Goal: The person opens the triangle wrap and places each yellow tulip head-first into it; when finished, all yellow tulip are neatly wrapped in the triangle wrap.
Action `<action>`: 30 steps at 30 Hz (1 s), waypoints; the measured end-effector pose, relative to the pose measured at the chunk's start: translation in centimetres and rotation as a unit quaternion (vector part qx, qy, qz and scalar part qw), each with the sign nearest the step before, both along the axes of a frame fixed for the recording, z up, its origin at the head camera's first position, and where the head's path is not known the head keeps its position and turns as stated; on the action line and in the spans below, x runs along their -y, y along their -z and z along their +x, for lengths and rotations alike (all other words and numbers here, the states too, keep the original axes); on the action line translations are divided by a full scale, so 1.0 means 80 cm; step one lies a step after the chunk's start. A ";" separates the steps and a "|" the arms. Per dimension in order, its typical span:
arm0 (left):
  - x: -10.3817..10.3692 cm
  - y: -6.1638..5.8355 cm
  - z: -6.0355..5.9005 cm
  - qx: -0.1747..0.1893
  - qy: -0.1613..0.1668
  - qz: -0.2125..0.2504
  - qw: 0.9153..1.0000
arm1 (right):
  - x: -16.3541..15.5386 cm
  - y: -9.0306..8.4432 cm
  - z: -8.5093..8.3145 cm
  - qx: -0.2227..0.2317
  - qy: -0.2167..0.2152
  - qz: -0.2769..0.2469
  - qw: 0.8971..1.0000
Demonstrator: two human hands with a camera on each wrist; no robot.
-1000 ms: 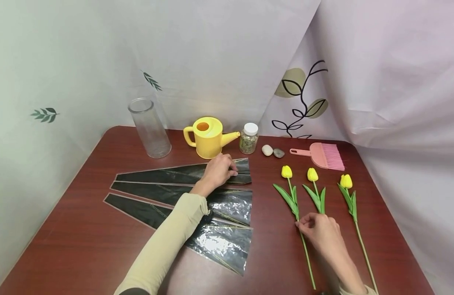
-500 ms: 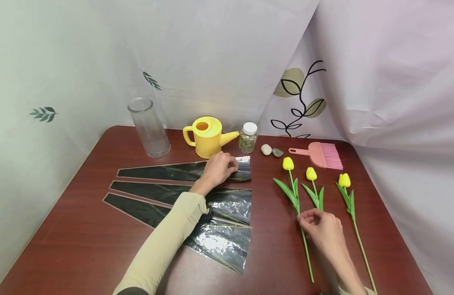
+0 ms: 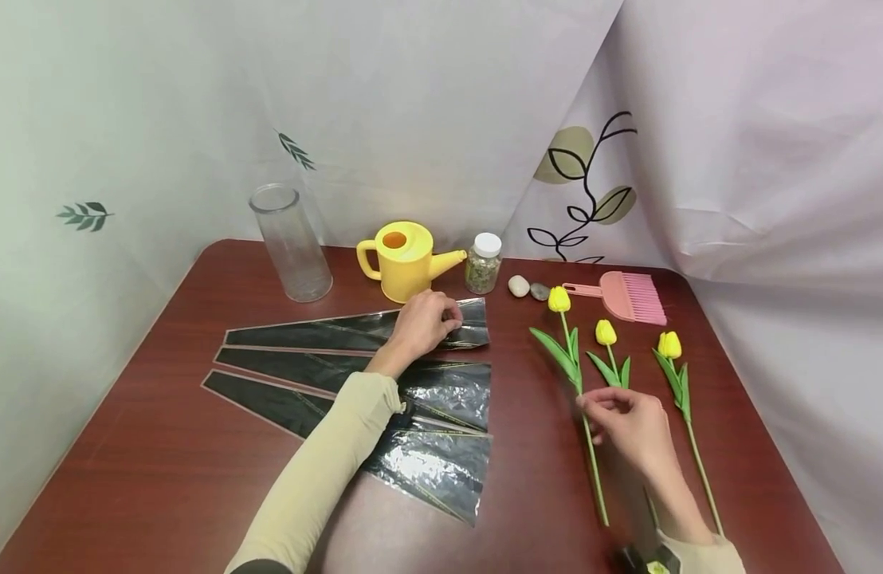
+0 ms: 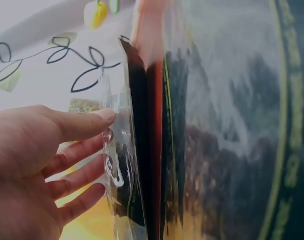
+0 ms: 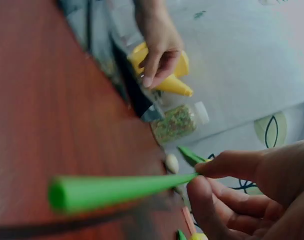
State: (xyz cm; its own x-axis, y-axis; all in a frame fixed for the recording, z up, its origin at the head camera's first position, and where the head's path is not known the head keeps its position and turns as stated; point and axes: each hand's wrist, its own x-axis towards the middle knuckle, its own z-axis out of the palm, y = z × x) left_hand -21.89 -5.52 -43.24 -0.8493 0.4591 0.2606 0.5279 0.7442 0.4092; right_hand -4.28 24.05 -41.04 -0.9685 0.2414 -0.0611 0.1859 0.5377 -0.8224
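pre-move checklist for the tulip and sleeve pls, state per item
1. Right hand pinches the stem of the leftmost tulip: ok, thumb and fingers close on it in the right wrist view.
2. Tulip raised clear of the table: cannot tell.
3. Left hand holds the mouth of the top sleeve: ok, fingers at its wide end.
4. Sleeve mouth open: cannot tell; left wrist view shows the clear film lifted at the edge only.
5. Middle tulip clear of the held stem: not ok, its leaves lie right beside the right hand.
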 end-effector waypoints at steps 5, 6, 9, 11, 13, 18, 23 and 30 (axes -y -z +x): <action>0.004 -0.002 0.001 -0.008 -0.005 0.009 1.000 | 0.006 -0.009 -0.030 0.002 0.022 -0.205 0.979; 0.004 -0.003 0.002 -0.011 -0.006 0.010 1.000 | 0.008 -0.011 -0.037 0.001 0.031 -0.239 0.970; 0.002 -0.005 0.005 -0.018 -0.006 0.017 1.000 | 0.015 -0.016 -0.056 0.006 0.054 -0.332 0.942; 0.001 -0.005 0.008 -0.022 -0.006 0.020 1.000 | 0.017 -0.020 -0.068 0.007 0.071 -0.396 0.915; -0.001 -0.005 0.011 -0.024 -0.006 0.025 0.999 | 0.017 -0.024 -0.077 0.000 0.094 -0.455 0.885; -0.003 -0.003 0.018 -0.023 -0.016 0.033 0.999 | 0.014 -0.023 -0.097 -0.038 0.172 -0.550 0.816; -0.003 -0.003 0.020 -0.025 -0.021 0.035 0.999 | 0.012 -0.010 -0.114 -0.068 0.238 -0.580 0.776; -0.002 -0.005 0.016 -0.024 -0.026 0.032 0.999 | 0.028 0.012 -0.127 -0.096 0.276 -0.579 0.762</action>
